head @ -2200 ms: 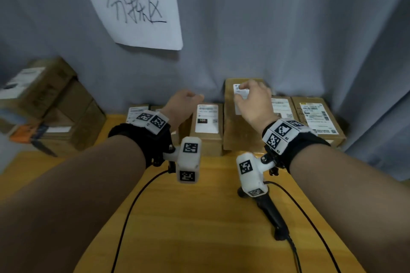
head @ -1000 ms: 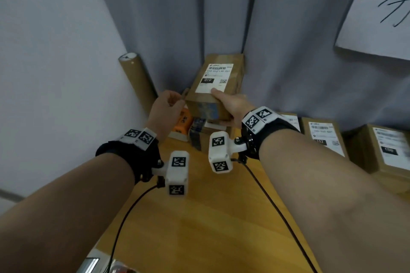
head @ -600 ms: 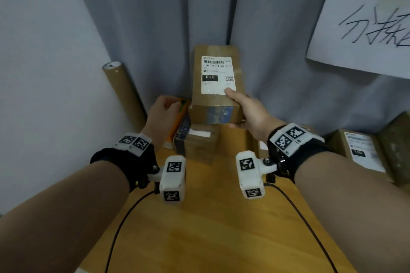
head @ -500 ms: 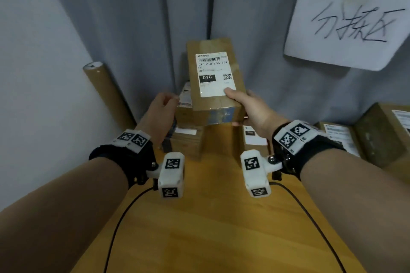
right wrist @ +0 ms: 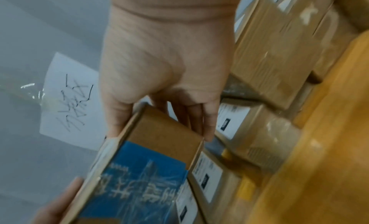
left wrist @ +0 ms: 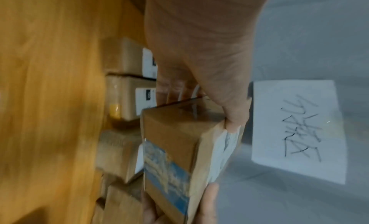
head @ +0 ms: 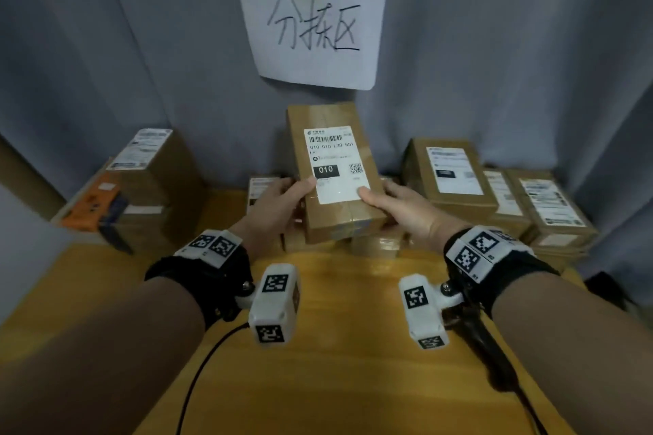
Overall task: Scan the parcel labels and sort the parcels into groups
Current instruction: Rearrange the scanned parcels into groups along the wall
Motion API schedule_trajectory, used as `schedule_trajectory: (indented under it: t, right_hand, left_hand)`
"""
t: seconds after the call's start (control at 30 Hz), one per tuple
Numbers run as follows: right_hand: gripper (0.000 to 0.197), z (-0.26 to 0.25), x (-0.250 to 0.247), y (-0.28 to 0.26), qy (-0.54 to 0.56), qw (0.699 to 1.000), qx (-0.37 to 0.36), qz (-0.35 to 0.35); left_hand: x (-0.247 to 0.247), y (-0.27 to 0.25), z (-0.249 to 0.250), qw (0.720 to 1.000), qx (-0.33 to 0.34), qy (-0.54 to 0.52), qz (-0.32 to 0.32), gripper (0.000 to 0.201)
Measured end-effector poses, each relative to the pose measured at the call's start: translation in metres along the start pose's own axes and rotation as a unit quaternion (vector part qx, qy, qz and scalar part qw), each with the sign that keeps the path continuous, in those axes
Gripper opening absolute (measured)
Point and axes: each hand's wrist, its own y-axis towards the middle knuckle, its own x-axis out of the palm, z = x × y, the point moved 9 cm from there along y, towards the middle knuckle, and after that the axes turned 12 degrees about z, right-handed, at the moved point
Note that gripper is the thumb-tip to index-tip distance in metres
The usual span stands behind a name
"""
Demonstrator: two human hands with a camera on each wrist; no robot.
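I've swung the parcel (head: 334,176) from the left stack (head: 148,184) to right below the wall sign (head: 311,26), label (head: 334,164) up, reading 010. Left hand (head: 272,208) now grips its left edge too; right hand (head: 403,210) grips the right. It's above the low middle boxes (head: 261,187), likely its group.

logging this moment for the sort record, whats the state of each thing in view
held parcel: off the table, tilted, label facing the head camera, marked 010
left hand: grips the parcel's left edge, thumb on top
right hand: grips the right edge, thumb on the label
paper sign: stuck to the curtain
parcels at right: resting, labels up
stack at left: resting, piled
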Motion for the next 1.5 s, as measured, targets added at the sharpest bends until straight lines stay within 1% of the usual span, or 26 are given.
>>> schedule_trajectory:
  t: [0.07,0.17,0.27,0.33,0.4,0.47,0.53,0.57,0.63,0.67,0.73,0.83,0.9,1.0,1.07,1.13,1.27,1.37,1.43,1.5]
  right_hand:
    - [0.025,0.017,-0.039,-0.004,-0.034,0.998,-0.010,0.043]
    - [0.019,0.032,-0.092,-0.009,-0.084,0.991,-0.037,0.102]
    - [0.015,0.034,-0.135,-0.006,-0.165,0.970,-0.085,0.153]
    - [0.012,0.029,-0.156,-0.002,-0.204,0.952,-0.116,0.198]
    - [0.012,0.028,-0.169,0.000,-0.221,0.939,-0.131,0.228]
    - [0.016,0.034,-0.176,0.004,-0.228,0.933,-0.135,0.245]
    - [0.019,0.039,-0.179,0.008,-0.246,0.924,-0.145,0.256]
    - [0.021,0.042,-0.180,0.009,-0.260,0.918,-0.149,0.260]
    - [0.024,0.047,-0.183,0.013,-0.288,0.907,-0.144,0.270]
    - [0.025,0.049,-0.185,0.015,-0.295,0.905,-0.140,0.273]
    - [0.025,0.052,-0.186,0.018,-0.294,0.904,-0.136,0.278]
    - [0.025,0.057,-0.184,0.024,-0.281,0.908,-0.141,0.275]
    - [0.026,0.059,-0.183,0.027,-0.281,0.909,-0.140,0.275]
    - [0.026,0.059,-0.183,0.028,-0.284,0.907,-0.139,0.278]
    - [0.026,0.059,-0.182,0.028,-0.293,0.905,-0.137,0.277]
    - [0.026,0.059,-0.180,0.028,-0.302,0.904,-0.134,0.273]
    - [0.024,0.050,-0.175,0.029,-0.298,0.908,-0.126,0.265]
    - [0.023,0.034,-0.160,0.027,-0.298,0.908,-0.148,0.256]
    - [0.022,0.021,-0.143,0.027,-0.285,0.910,-0.175,0.246]
    - [0.020,0.007,-0.121,0.028,-0.263,0.914,-0.201,0.236]
  left_hand:
    - [0.025,-0.006,-0.014,0.999,-0.020,-0.023,0.038,0.042]
    - [0.043,-0.012,-0.032,0.993,-0.051,-0.013,0.106,0.041]
    - [0.056,-0.008,-0.038,0.989,-0.074,0.021,0.127,0.041]
    - [0.062,0.003,-0.033,0.985,-0.076,0.070,0.135,0.043]
    - [0.069,0.016,-0.027,0.980,-0.069,0.131,0.134,0.041]
    - [0.077,0.028,-0.028,0.977,-0.064,0.155,0.128,0.042]
    - [0.085,0.038,-0.034,0.978,-0.066,0.152,0.126,0.046]
    - [0.089,0.042,-0.037,0.978,-0.064,0.152,0.126,0.044]
    - [0.095,0.052,-0.043,0.979,-0.060,0.152,0.126,0.040]
    - [0.097,0.055,-0.045,0.978,-0.060,0.154,0.126,0.043]
    - [0.099,0.059,-0.050,0.977,-0.060,0.158,0.132,0.047]
    - [0.103,0.056,-0.047,0.970,-0.034,0.193,0.142,0.037]
    - [0.105,0.057,-0.043,0.964,-0.012,0.223,0.143,0.038]
    - [0.104,0.062,-0.037,0.965,0.011,0.219,0.147,0.037]
    - [0.102,0.065,-0.036,0.962,0.015,0.231,0.148,0.037]
    - [0.103,0.064,-0.033,0.957,0.018,0.256,0.138,0.038]
    - [0.110,0.052,-0.027,0.948,0.019,0.309,0.077,0.040]
    - [0.098,0.037,-0.024,0.944,0.017,0.324,0.058,0.044]
    - [0.079,0.027,-0.023,0.940,0.007,0.334,0.065,0.047]
    - [0.058,0.018,-0.023,0.940,0.005,0.332,0.076,0.043]
